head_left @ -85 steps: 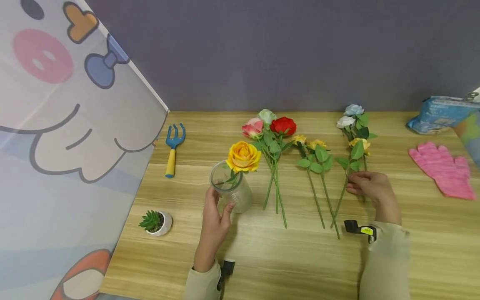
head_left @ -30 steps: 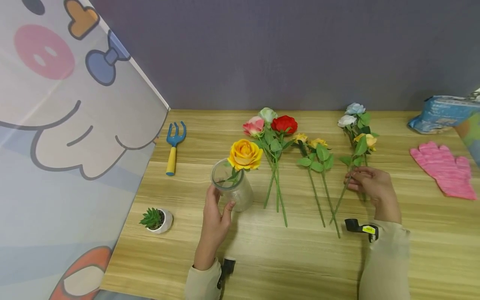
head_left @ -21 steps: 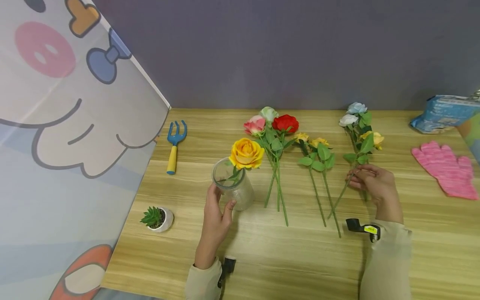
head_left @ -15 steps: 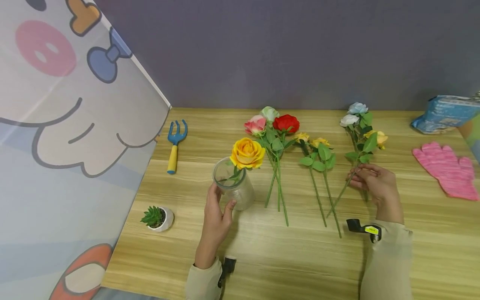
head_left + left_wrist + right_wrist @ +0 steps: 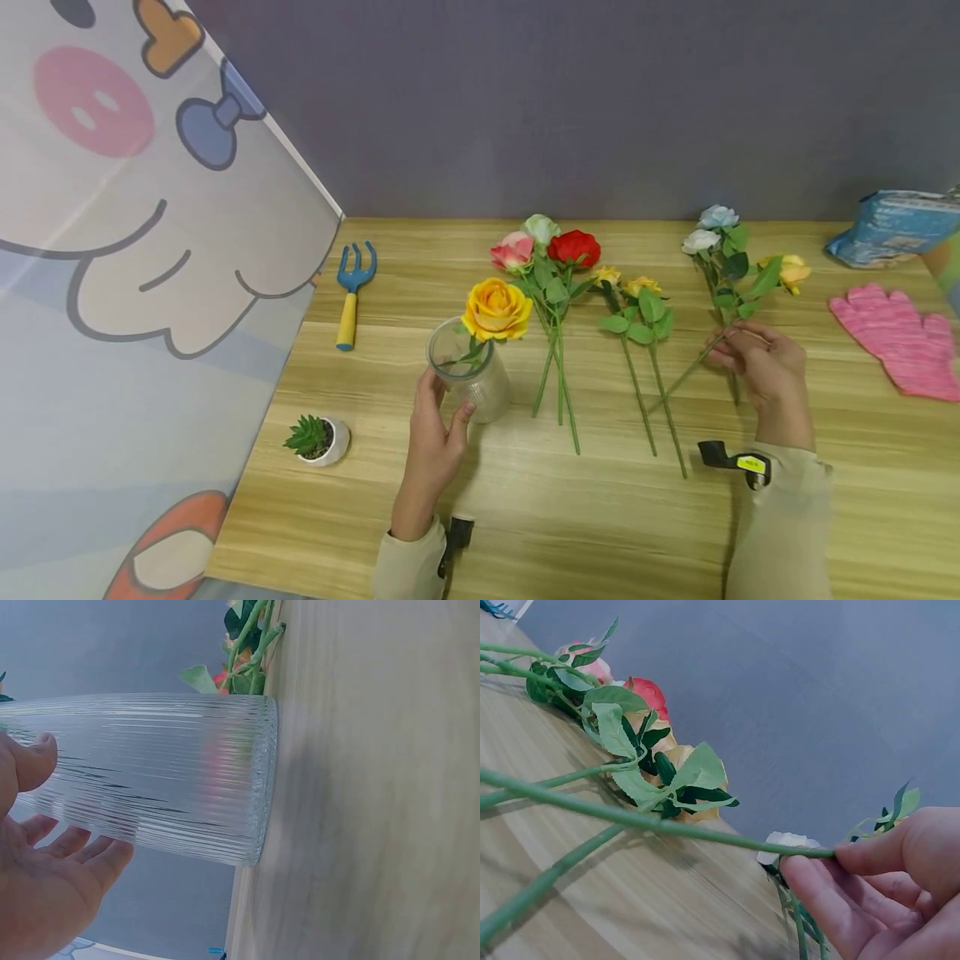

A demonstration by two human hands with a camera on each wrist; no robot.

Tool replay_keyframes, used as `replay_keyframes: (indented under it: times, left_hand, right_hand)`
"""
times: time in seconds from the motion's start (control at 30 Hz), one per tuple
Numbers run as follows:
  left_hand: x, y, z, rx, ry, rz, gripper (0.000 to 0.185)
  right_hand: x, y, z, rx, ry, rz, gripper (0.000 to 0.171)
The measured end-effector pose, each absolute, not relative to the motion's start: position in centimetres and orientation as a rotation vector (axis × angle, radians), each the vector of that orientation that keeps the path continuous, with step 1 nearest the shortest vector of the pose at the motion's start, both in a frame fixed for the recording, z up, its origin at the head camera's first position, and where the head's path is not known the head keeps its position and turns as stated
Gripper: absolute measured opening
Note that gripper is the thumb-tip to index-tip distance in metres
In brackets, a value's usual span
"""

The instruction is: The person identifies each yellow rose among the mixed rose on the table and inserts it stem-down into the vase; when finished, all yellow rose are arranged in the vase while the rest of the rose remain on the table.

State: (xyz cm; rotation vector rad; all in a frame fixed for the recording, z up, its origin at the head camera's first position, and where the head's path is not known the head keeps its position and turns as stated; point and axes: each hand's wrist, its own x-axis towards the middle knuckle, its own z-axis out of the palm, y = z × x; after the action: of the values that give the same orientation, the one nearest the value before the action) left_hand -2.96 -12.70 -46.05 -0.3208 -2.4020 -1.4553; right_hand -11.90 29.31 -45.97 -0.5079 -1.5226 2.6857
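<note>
Two hands work at a wooden table (image 5: 525, 517): the left hand (image 5: 433, 437) curls around a ribbed glass vase (image 5: 471, 379) standing upright with one orange rose (image 5: 495, 310) in it, while the right hand (image 5: 765, 367) pinches the stem of a small yellow rose (image 5: 791, 271), lifted off the table and slanting toward the vase. That long stem could snag the neighbouring white roses (image 5: 701, 242), dragging them. The light vase might tip if the left hand's hold loosens.

Blue packet (image 5: 892, 227) — cut off at the right edge; its print too small.
</note>
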Motion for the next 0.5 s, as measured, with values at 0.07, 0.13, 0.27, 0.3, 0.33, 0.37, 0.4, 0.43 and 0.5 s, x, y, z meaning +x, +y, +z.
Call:
replay_keyframes:
  times: [0.07,0.13,0.27,0.3,0.33,0.37,0.4,0.43,0.5]
  left_hand:
    - [-3.0,-12.7,-45.9,-0.324,-2.397,-1.457,0.069]
    - [-3.0,-12.7,-45.9,-0.322,-2.398,-1.453,0.069]
    - [-3.0,-12.8,-45.8,-0.339,-2.393,-1.437,0.068]
    - [-3.0,-12.9,-45.8,-0.346,-2.393,-1.432,0.069]
    - [-3.0,-12.9,-45.8,-0.357,-2.392,-1.431,0.069]
    - [-3.0,-13.0,-45.7,-0.366,-2.391,-1.430,0.069]
    - [-3.0,-13.1,-45.7,-0.374,-2.391,-1.431,0.069]
    - [-3.0,-13.1,-45.7,-0.379,-2.393,-1.434,0.069]
    - [-3.0,-13.3,-45.7,-0.382,-2.399,-1.442,0.070]
  right_hand:
    - [-11.9,29.2,-46.0,-0.486,-1.482,2.685,0.019]
    - [-12.0,29.0,-46.1,-0.454,-1.442,2.686,0.018]
    - [-12.1,28.8,-46.3,-0.414,-1.385,2.702,0.016]
    - [-12.2,28.7,-46.3,-0.404,-1.370,2.704,0.016]
    - [-12.2,28.6,-46.3,-0.396,-1.353,2.706,0.015]
    - [-12.2,28.5,-46.2,-0.390,-1.337,2.704,0.015]
    - [-12.2,28.4,-46.2,-0.385,-1.321,2.699,0.015]
    - [-12.2,28.3,-46.2,-0.376,-1.298,2.695,0.014]
    - [-12.2,28.0,-46.1,-0.365,-1.246,2.687,0.013]
